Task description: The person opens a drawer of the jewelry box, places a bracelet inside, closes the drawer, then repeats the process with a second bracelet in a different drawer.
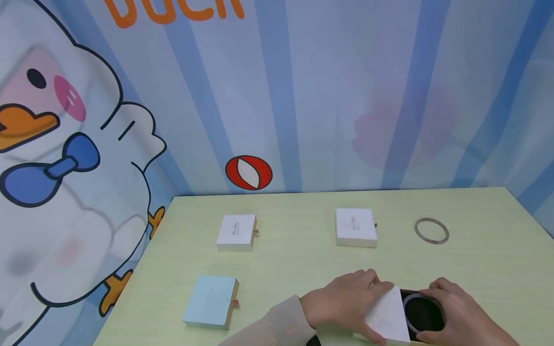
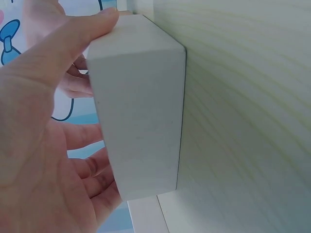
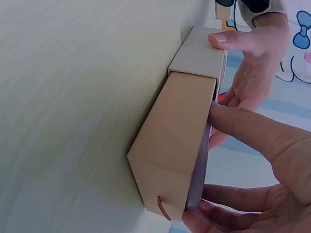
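Note:
A white box sleeve (image 1: 387, 315) lies at the front right of the table, with a tan drawer (image 3: 177, 124) pulled partly out of it. Inside the drawer, a silver-grey bangle (image 1: 408, 307) rests around a black cushion (image 1: 426, 315). My left hand (image 1: 346, 300) grips the sleeve, its thumb on the near side and fingers at the far side. At the drawer's open end, my right hand (image 1: 463, 312) holds the bangle's rim between thumb and fingers; the exact contact is partly hidden. A small brown pull tab (image 3: 164, 208) hangs from the drawer's end.
Another grey bangle (image 1: 432, 231) lies at the back right of the table. Two white boxes, one at back left (image 1: 236, 232) and one at back centre (image 1: 356, 227), stand apart. A light blue box (image 1: 211, 302) sits at front left. Behind the table hangs a printed curtain (image 1: 324, 96).

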### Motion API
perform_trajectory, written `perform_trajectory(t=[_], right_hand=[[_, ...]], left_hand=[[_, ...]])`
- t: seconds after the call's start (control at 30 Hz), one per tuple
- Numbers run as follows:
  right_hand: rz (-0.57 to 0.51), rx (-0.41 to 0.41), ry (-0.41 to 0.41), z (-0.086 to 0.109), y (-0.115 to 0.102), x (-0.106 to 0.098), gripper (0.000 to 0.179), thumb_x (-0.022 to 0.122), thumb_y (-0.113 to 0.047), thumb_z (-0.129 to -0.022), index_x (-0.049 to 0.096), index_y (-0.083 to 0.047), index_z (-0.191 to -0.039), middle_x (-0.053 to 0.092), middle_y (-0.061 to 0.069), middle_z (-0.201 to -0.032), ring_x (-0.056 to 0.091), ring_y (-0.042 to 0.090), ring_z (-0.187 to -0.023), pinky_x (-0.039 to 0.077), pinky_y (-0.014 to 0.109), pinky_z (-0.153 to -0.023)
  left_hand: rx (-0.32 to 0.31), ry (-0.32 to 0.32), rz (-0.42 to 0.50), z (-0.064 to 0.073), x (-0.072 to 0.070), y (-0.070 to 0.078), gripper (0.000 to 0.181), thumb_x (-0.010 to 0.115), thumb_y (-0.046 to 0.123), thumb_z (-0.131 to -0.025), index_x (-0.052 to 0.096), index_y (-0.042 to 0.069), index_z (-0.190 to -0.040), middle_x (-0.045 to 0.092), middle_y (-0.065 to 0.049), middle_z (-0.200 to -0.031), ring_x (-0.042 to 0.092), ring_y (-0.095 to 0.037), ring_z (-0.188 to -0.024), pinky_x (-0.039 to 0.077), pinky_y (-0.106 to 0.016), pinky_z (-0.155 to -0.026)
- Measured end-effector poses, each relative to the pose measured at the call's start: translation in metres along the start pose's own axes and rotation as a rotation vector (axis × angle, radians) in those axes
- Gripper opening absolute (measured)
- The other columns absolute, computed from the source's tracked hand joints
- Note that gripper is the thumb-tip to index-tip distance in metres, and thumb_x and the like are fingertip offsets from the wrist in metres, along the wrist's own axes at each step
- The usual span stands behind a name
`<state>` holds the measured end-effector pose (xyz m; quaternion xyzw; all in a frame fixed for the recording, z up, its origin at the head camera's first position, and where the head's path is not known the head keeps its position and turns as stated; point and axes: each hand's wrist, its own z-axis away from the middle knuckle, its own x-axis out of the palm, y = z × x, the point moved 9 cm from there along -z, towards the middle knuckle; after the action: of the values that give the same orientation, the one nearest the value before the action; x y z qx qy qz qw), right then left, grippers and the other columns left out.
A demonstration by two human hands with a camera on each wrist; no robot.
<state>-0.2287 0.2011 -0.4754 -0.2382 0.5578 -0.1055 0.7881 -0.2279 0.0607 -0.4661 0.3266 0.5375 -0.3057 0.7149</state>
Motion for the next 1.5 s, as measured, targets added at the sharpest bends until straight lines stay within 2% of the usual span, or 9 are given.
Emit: perform_trajectory(t=[0.4,0.8,1.1,1.5], right_hand=[[0.069,-0.044,0.043,-0.0008,-0.0012,0.001,0.073,0.092,-0.044,-0.063,0.068,0.004,-0.113,0.055,0.007,-0.102,0.052,0.021,-0.086,0.053,0.032,-0.066],[0.061,-0.032,0.023,-0.0029,0.0003,0.0058,0.077,0.092,-0.045,-0.063,0.066,0.007,-0.114,0.056,0.009,-0.104,0.053,0.023,-0.089,0.055,0.04,-0.073],[0.089,-0.089,0.047,0.0014,-0.0069,0.0037,0.072,0.091,-0.04,-0.067,0.066,0.008,-0.114,0.055,0.006,-0.1,0.053,0.021,-0.087,0.053,0.038,-0.07],[0.086,-0.086,0.059,0.0016,-0.0045,0.0032,0.07,0.091,-0.041,-0.067,0.067,0.007,-0.113,0.055,0.007,-0.1,0.053,0.021,-0.087,0.055,0.037,-0.071]], left_hand=[[-0.004,-0.007,0.013,0.0014,-0.0001,-0.0006,0.107,0.072,0.074,-0.072,0.031,0.025,-0.157,0.044,0.012,-0.126,0.041,0.002,-0.094,0.033,-0.009,-0.07],[0.005,-0.006,0.022,0.0022,0.0008,-0.0007,0.106,0.072,0.073,-0.072,0.031,0.024,-0.157,0.045,0.012,-0.126,0.04,0.002,-0.093,0.033,-0.008,-0.069],[0.007,0.001,0.017,0.0022,0.0006,-0.0009,0.107,0.072,0.074,-0.072,0.032,0.024,-0.156,0.045,0.012,-0.125,0.041,0.002,-0.094,0.033,-0.008,-0.071],[0.008,0.007,-0.002,0.001,0.0012,-0.0001,0.107,0.071,0.075,-0.071,0.031,0.024,-0.156,0.045,0.012,-0.125,0.04,0.002,-0.094,0.033,-0.008,-0.071]])
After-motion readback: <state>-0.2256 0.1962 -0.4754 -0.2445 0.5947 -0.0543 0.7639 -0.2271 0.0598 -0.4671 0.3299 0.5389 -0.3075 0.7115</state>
